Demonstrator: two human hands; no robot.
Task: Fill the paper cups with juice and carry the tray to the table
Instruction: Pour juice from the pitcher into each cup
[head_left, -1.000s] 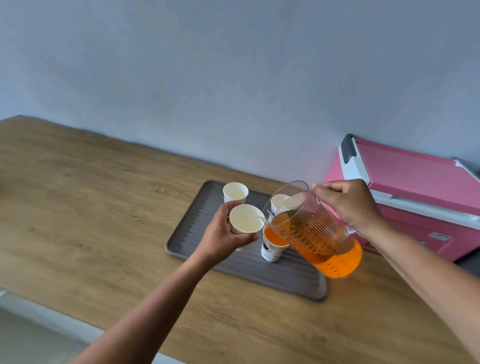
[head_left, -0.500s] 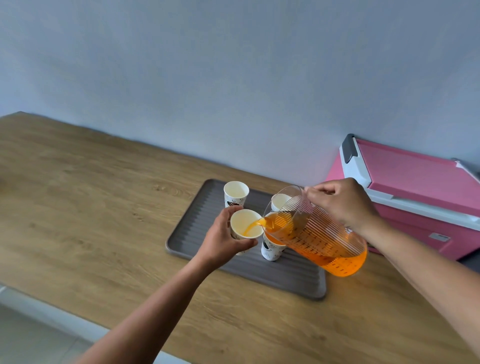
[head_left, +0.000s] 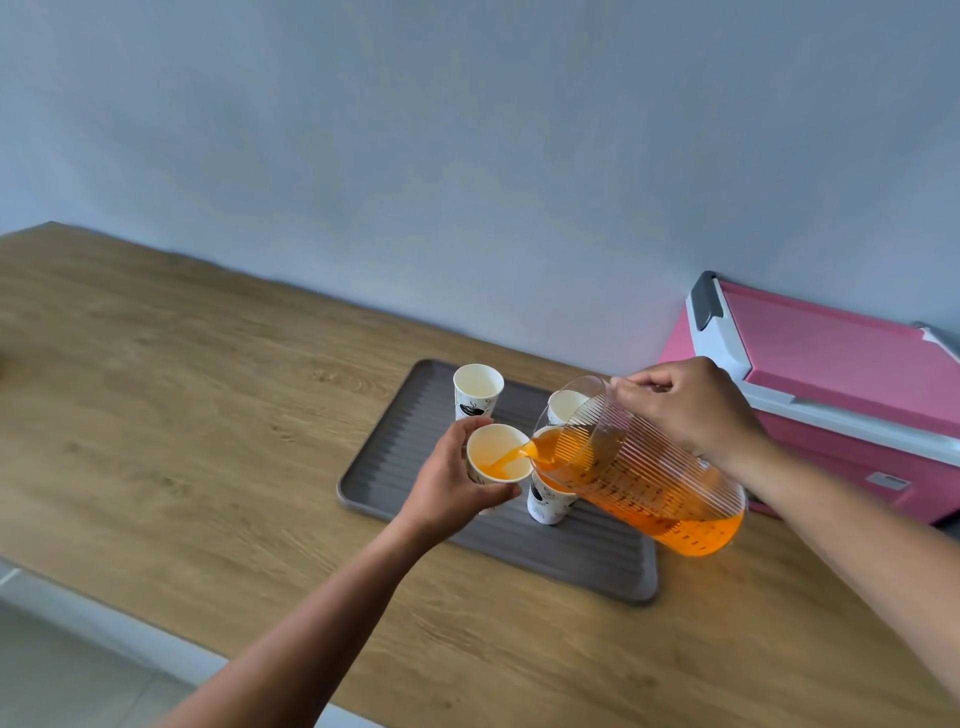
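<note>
Left hand (head_left: 447, 488): fingers and thumb curled round the held cup (head_left: 498, 457), raised just above the near-left part of the tray (head_left: 405, 441).
Held cup: upright, partly filled, mouth just below the jug's spout.
Right hand (head_left: 691, 405): clenched tight at the jug's rim side; handle hidden under the fingers.
Jug (head_left: 644, 483): clear, ribbed, printed with measuring marks, tipped to the left, roughly half full.
Juice (head_left: 511, 456): thin orange stream from the spout into the held cup.
Filled cup (head_left: 548, 501): standing on the tray, just right of the held cup, orange near the brim, top partly covered by the jug.
Back-left cup (head_left: 478, 397): upright on the tray's far side, pale inside, apart from the others.
Rear cup (head_left: 566, 408): on the tray behind the jug, seen partly through the clear wall; pale inside.
Tray: grey, ribbed, flat on the wooden counter (head_left: 182, 415), close to the wall (head_left: 467, 156).
Cooler (head_left: 841, 395): pink box with white rim and grey latch, lid shut, on the counter right of the tray, behind the right forearm.
In the way: jug body hanging over the tray's right half, masking parts of the two right-hand cups.
</note>
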